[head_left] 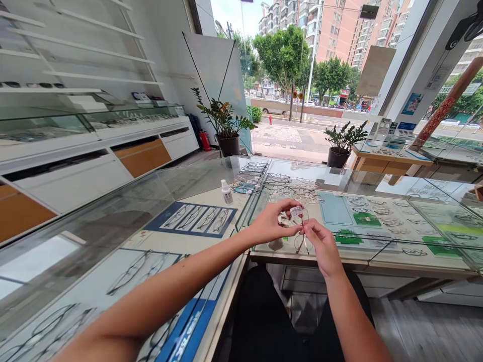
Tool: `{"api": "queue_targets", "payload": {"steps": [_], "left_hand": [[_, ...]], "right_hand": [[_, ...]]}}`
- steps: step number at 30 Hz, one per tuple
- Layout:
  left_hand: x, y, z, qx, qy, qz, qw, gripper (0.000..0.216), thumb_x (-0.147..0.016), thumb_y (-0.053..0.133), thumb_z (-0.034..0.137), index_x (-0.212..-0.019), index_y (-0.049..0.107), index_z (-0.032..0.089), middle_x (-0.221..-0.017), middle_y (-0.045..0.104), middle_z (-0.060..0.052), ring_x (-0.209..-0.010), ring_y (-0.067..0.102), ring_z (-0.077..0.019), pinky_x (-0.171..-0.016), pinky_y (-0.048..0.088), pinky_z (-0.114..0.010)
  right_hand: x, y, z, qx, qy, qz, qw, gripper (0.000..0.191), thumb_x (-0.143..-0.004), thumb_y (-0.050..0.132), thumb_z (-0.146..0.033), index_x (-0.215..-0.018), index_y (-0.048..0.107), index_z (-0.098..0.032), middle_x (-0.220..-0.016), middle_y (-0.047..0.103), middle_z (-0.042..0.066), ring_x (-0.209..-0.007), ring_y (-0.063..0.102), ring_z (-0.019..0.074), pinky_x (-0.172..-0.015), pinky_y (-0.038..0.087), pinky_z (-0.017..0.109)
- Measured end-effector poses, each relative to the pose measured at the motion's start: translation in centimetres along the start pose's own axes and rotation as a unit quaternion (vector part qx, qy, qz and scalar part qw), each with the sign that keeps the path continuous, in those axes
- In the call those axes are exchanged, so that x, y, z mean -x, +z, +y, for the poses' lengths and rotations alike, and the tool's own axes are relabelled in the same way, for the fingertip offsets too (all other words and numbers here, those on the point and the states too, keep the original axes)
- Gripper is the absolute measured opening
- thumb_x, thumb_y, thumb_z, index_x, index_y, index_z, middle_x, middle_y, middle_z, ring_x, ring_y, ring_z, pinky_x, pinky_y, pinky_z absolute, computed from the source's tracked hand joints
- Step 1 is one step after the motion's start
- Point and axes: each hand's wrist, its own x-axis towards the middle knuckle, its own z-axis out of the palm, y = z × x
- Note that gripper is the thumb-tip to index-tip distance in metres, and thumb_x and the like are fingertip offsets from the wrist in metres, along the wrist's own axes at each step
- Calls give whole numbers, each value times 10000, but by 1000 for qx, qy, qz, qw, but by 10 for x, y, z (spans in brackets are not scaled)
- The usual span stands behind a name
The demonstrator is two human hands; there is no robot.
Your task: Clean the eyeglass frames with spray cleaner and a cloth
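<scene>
A thin-rimmed pair of eyeglasses (302, 242) is held upright on its side above the glass counter, one lens over the other. My left hand (277, 219) is closed on the upper part, with a small whitish piece showing at its fingertips by the upper lens; I cannot tell whether it is a cloth or a label. My right hand (320, 246) pinches the frame near its middle. A white cloth-like thing lies partly hidden behind my left hand. Beyond the hands, several eyeglasses (277, 182) lie in rows on the counter top.
A small white bottle (227, 192) stands on the glass counter (196, 183) left of the hands. Display trays (199, 219) with eyeglasses sit under the glass. Potted plants (228, 146) stand beyond the counter, near the open shopfront. A red fire extinguisher (205, 141) is by the left cabinets.
</scene>
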Motion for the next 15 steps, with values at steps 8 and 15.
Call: {"api": "queue_targets", "payload": {"steps": [8,15], "left_hand": [[-5,-4,2,32,-61,-26,997,375,-834,705,434,-1083,710,154,-911,740,-69,-777,602,-154,-733,491,-272],[-10,-4,0,40,-212,-83,973,328,-851,642,425,-973,779,153,-1118,776,-94,-561,540,-93,-555,434,-256]], "right_hand": [[-2,-3,6,-40,-13,95,995,346,-854,751,-567,-766,729,-233,-943,668,38,-997,597,227,-940,427,341],[1,-1,-1,-59,-26,129,990,353,-831,768,-581,-754,746,-237,-953,665,60,-1061,597,254,-944,440,372]]}}
